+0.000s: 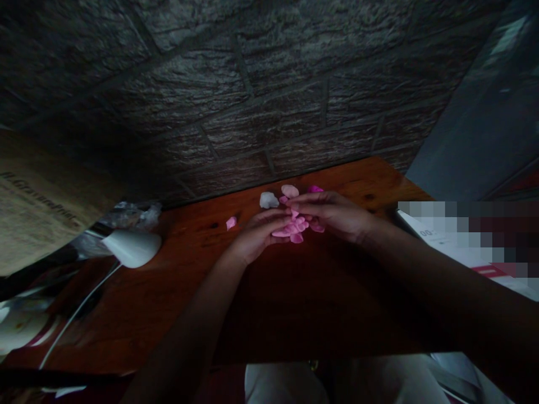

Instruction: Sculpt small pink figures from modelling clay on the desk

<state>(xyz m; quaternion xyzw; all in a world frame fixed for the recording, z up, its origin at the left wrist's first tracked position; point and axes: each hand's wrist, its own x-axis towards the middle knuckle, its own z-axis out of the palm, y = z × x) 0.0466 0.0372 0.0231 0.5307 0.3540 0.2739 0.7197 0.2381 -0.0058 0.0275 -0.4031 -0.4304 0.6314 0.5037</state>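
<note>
My left hand (257, 235) lies palm up over the wooden table (168, 303), cupped under a small heap of pink petals (295, 229). My right hand (332, 216) reaches in from the right, its fingers stretched over the heap and touching the petals. More loose petals lie on the table just beyond the hands: a white one (268, 200), a pale pink one (289, 191), a magenta one (314, 189), and a single pink petal (231, 223) off to the left.
A dark stone-patterned wall (261, 90) rises right behind the table. A white lamp head (132, 248) with its thin arm stands at the left, crumpled clear plastic (135, 214) behind it. Printed papers (455, 247) lie at the right edge.
</note>
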